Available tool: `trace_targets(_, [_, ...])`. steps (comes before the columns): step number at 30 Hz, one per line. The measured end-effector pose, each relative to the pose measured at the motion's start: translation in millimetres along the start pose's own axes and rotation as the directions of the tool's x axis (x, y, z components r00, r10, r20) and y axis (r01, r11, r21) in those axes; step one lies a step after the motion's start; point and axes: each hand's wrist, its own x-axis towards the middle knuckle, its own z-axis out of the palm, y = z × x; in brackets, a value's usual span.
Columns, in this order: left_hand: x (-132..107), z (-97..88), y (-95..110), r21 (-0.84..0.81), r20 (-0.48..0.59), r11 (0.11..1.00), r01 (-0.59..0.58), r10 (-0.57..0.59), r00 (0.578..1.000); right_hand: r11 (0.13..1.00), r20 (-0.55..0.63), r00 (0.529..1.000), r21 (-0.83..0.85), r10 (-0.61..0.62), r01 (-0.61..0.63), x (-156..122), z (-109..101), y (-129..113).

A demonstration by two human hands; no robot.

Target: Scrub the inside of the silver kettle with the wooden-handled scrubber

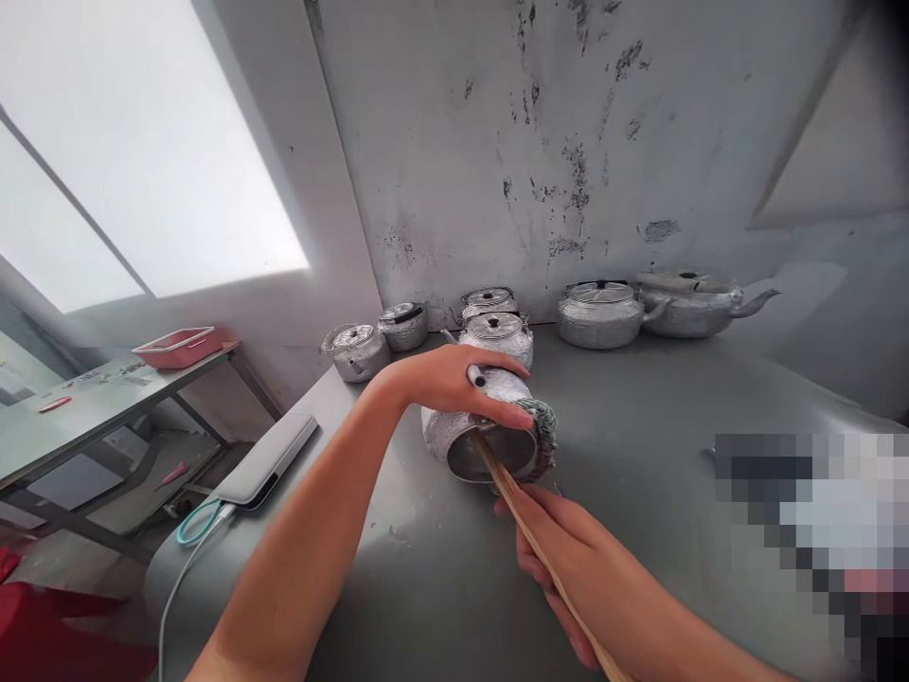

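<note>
On the table (660, 426), a grey power bank (270, 464) lay left; one pink basket (181, 350) sat on a side table (99, 417). Six kettles (600, 320) stood behind, one partly blocked by the left hand (460, 384), clamped over a seventh, tilted kettle (436, 438) in front. The right hand (568, 540) gripped one wooden stick (506, 483) entering its mouth.

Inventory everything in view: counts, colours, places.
Main table: one, grey, foreground
Wall: one, grey, behind
Standing kettles: six, silver, near wall
Tilted kettle: one, silver, centre
Stick: one, tan, entering tilted kettle
Device: one, grey, left tabletop
Cords: two, white and teal, by device
Side table: one, grey, left
Tray: one, pink, side table
Small bits: several, unclear, side table
Window: one, white, upper left
Red shapes: count unclear, lower left
Pixelated patch: one, mixed, right
Left hand: one, bare, holding tilted kettle
Right hand: one, bare, around stick
</note>
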Motion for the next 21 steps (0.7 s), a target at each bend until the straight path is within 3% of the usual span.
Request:
trace_targets(2, [0.0, -0.7, -0.8, 0.004, 0.005, 1.0, 0.004, -0.004, 1.0, 0.999, -0.001, 0.999, 0.02, -0.04, 0.04, 0.3, 0.9, 0.5])
trace_targets(6, [0.0, -1.3, -0.4, 0.007, 0.01, 1.0, 0.024, -0.024, 1.0, 1.0, 0.011, 1.0, -0.004, 0.018, -0.018, 3.1, 3.1, 0.3])
trace_targets(9, [0.4, -1.3, 0.5, 0.009, 0.008, 1.0, 0.022, -0.022, 1.0, 0.999, -0.01, 0.999, 0.042, -0.031, 0.031, 4.6, 5.3, 0.4])
trace_targets(13, [0.4, -1.6, 1.1, 0.005, 0.016, 0.999, 0.032, -0.032, 0.999, 1.0, 0.019, 1.0, 0.002, 0.023, -0.023, 4.3, 7.4, 0.7])
trace_targets(17, [0.1, -2.1, 1.3, 0.008, 0.024, 0.999, 0.032, -0.032, 0.999, 0.998, 0.019, 0.999, 0.047, -0.036, 0.035, 4.1, 7.2, 2.8])
trace_targets(21, [0.4, -2.1, 1.0, 0.015, 0.026, 0.999, 0.028, -0.029, 0.999, 0.999, 0.021, 1.0, 0.042, 0.015, -0.016, 5.0, 6.5, 4.7])
